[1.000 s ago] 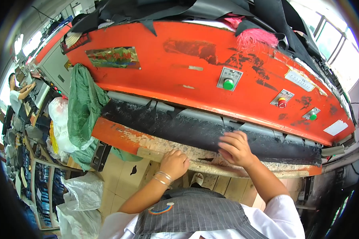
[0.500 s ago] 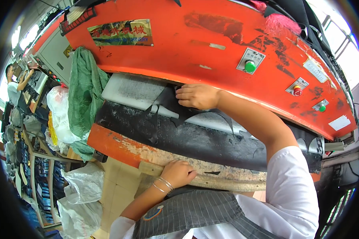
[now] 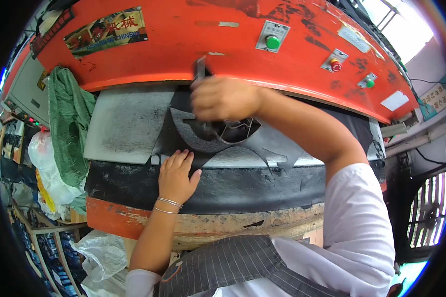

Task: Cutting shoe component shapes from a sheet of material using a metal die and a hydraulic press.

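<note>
Fingers spread, my left hand (image 3: 176, 175) lies flat on the near edge of a thin black sheet (image 3: 169, 136), which looks like leather and has cut-out gaps. My right hand (image 3: 225, 99), blurred by motion, is closed on a dark, metal-edged piece that looks like a cutting die (image 3: 201, 69) and sticks up above the fingers. Just under this hand, a curved metal band with inner braces (image 3: 235, 132) rests over the sheet. Whether the two metal parts are joined is hidden by the hand. A pale cutting board (image 3: 126, 119) lies below the sheet.
The red machine beam (image 3: 173, 59) spans the far side above the board, bearing a green button (image 3: 272, 42) and a red knob (image 3: 336, 65). A black apron strip (image 3: 124, 180) edges the board in front. Green sacking (image 3: 69, 123) and white bags (image 3: 49, 158) hang at left.
My left hand has moved up from the wooden front edge onto the black sheet. My right hand has pulled out from under the beam's edge, bringing up the metal-edged piece. The view has shifted.
</note>
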A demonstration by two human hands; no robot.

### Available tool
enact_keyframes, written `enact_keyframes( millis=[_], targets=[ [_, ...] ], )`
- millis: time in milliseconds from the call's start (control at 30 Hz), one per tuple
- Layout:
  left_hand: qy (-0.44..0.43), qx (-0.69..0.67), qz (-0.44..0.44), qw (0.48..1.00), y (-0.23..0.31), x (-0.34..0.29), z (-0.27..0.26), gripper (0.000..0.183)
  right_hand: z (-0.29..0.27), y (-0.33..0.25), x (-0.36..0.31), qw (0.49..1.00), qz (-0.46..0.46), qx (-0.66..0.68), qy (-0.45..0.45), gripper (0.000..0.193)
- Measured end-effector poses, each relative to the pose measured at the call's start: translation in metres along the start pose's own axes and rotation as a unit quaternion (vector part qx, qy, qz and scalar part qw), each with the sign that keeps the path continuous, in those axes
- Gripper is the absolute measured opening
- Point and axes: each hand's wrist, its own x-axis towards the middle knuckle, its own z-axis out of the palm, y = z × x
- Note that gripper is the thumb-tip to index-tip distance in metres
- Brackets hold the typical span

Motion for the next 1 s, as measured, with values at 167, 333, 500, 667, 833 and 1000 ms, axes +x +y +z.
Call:
enact_keyframes(
  millis=[167, 333, 500, 667, 833, 1000],
  targets=[
    [0.01, -0.099, 0.036, 0.994, -0.021, 0.028, -0.004, 0.038, -0.063, -0.025, -0.105, 0.887, 0.412, -0.207, -0.03, 0.016],
    [0.016, -0.091, 0.059, 0.994, -0.03, 0.072, 0.013, 0.046, 0.009, -0.096, -0.181, 0.667, 0.745, 0.01, 0.025, 0.024],
    [-0.01, -0.094, 0.02, 0.995, -0.04, 0.101, 0.03, 0.042, 0.061, -0.106, -0.172, 0.575, 0.812, 0.086, 0.048, 0.023],
    [0.046, -0.118, 0.031, 0.991, -0.046, 0.11, 0.039, 0.021, 0.065, -0.087, -0.158, 0.586, 0.807, 0.059, 0.045, 0.024],
    [0.051, -0.121, 0.039, 0.991, -0.045, 0.111, 0.034, 0.015, 0.042, -0.107, -0.163, 0.611, 0.758, 0.2, 0.105, 0.044],
    [0.06, -0.123, 0.027, 0.99, -0.04, 0.114, 0.027, 0.012, 0.038, -0.162, -0.193, 0.739, 0.661, 0.13, -0.004, 0.074]
  ],
)
